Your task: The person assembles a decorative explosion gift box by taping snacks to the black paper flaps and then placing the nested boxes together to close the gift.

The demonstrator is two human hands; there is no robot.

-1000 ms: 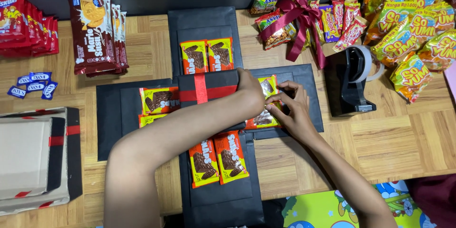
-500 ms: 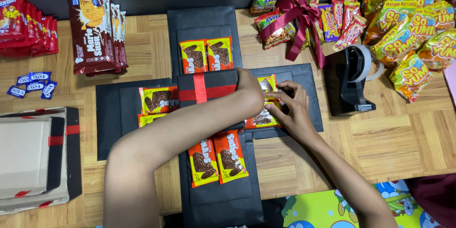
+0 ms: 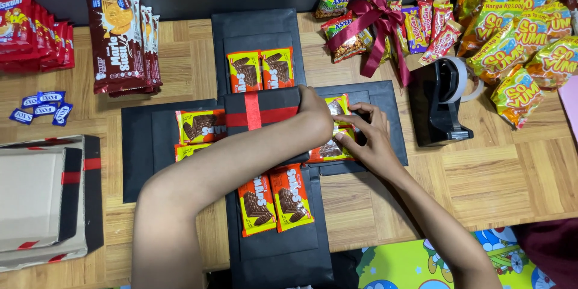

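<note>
Snack wrappers going onto the right flap

Since a second ago your left hand [image 3: 316, 111] and right hand [image 3: 367, 138] barely moved, both pressing flat, gripping nothing, on the orange-and-yellow chocolate wafer packets [image 3: 334, 132] mid-frame.

Home craft table [image 3: 500, 174]: snack packets [image 3: 518, 36], tape dispenser [image 3: 442, 105], playmat [image 3: 421, 265].

On my feed, a black tape dispenser [image 3: 441, 107] stands on the wooden bench [image 3: 506, 174], right of centre. Behind it lie yellow-green snack bags [image 3: 524, 42] and a dark red ribbon bow [image 3: 378, 24]. Far left I see brown biscuit packs [image 3: 120, 42], red packs [image 3: 33, 39], small blue sachets [image 3: 41, 107] and a grey box lid [image 3: 42, 201].
</note>
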